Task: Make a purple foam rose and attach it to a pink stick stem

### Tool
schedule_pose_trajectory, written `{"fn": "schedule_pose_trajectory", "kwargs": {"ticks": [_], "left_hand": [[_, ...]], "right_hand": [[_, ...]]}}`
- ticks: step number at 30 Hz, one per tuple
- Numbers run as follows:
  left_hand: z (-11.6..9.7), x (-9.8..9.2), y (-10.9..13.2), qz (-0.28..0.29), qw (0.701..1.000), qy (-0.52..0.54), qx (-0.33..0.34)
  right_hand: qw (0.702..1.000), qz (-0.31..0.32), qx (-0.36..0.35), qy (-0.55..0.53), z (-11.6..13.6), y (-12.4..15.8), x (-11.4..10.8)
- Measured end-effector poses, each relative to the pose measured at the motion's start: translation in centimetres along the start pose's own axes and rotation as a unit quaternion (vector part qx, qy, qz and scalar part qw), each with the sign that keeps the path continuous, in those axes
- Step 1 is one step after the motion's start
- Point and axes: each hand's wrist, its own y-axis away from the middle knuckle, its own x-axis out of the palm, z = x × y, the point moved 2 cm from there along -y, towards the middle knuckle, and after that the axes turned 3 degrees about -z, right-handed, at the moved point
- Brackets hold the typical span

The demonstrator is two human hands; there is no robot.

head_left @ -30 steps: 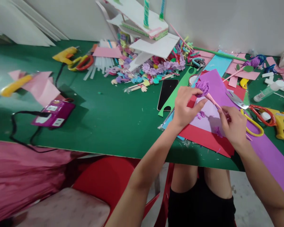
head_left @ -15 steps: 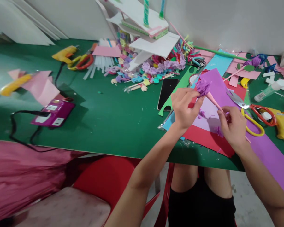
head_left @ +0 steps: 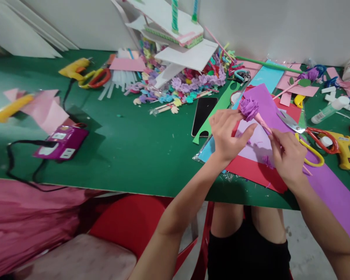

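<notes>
A purple paper flower with a pink wrapped stem tilts up to the left over the craft sheets. My right hand is closed round the stem, whose thin end shows below the palm. At the flower's left side is my left hand, open, its thumb spread away and its fingertips partly hidden at the petals; I cannot tell if they touch. Beneath the hands lie a purple sheet, a red sheet and small purple paper scraps.
Scissors, a yellow glue gun and a glue stick lie to the right. A black phone is left of the sheets. Behind stands a white board model among colourful flowers. A purple power box with cords sits left.
My left thumb has come away from the flower and the left fingers have opened out. The right hand still holds the stem. The view has shifted slightly.
</notes>
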Motion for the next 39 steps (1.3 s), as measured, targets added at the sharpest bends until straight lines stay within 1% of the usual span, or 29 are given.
{"fn": "schedule_pose_trajectory", "kwargs": {"ticks": [4,10,12,14,16,18,24,29,33,36,39], "left_hand": [[0.2,-0.1,0.5,-0.018,0.999,-0.034,0.025],[0.3,-0.4,0.4,-0.033,0.997,0.016,0.067],[0.3,-0.4,0.2,-0.018,0.997,0.05,0.053],[0.3,-0.3,0.1,0.009,0.997,0.076,0.03],[0.3,-0.3,0.0,0.043,0.995,0.09,0.006],[0.5,-0.3,0.0,0.069,0.994,0.089,-0.002],[1.3,-0.3,-0.3,0.079,0.992,0.079,0.051],[1.9,-0.5,-0.6,0.117,0.989,0.081,0.038],[1.9,-0.9,-1.0,0.135,0.985,0.106,0.03],[1.8,-1.0,-1.1,0.14,0.984,0.107,0.025],[1.8,-0.8,-1.2,0.137,0.986,0.088,0.027]], "right_hand": [[1.0,0.006,0.001,-0.026,0.3,0.0,0.0],[0.999,0.0,-0.006,-0.033,0.4,-0.3,-0.3],[1.0,-0.007,-0.008,-0.03,0.2,-0.4,-0.3],[1.0,-0.013,-0.007,-0.026,0.1,-0.4,-0.4],[1.0,-0.017,-0.003,-0.024,0.0,-0.5,-0.4],[1.0,-0.018,0.003,-0.022,-0.1,-0.6,-0.5],[1.0,-0.011,0.001,-0.023,-0.4,-0.7,-0.6],[1.0,0.002,0.002,-0.016,-0.6,-0.8,-0.6],[1.0,-0.005,-0.013,-0.019,-0.6,-0.8,-0.5],[0.999,-0.004,-0.018,-0.026,-0.7,-1.0,-0.7],[0.998,0.002,0.002,-0.061,-1.1,-1.3,-1.0]]}}
